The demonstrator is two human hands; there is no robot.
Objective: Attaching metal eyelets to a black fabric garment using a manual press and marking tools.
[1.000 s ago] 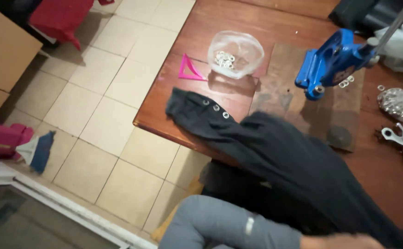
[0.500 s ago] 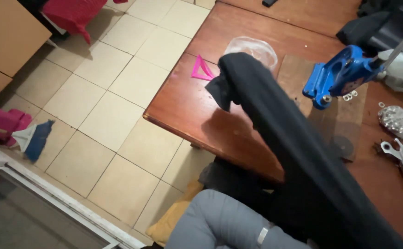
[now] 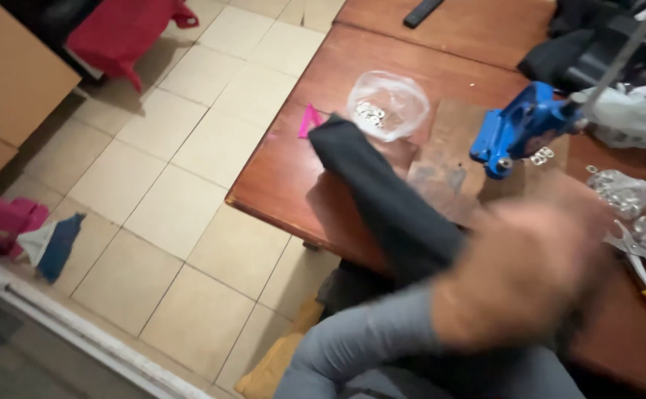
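On the table [image 3: 293, 185], the garment [image 3: 389, 199] lies; bowl [image 3: 388, 103] at its twelve o'clock, press [image 3: 518, 129] at two.

A clear plastic bag [image 3: 388, 103] holding small silver rings lies on the table [image 3: 293, 185], well up and left of the blurred hand [image 3: 522, 273]. More clear plastic bags [image 3: 622, 193] with metal pieces lie just right of that hand. A whitish plastic bag [image 3: 633, 114] sits above it. No labels, signs or screens show.

Soft daylight, hand [image 3: 522, 277] motion-blurred — background sharp
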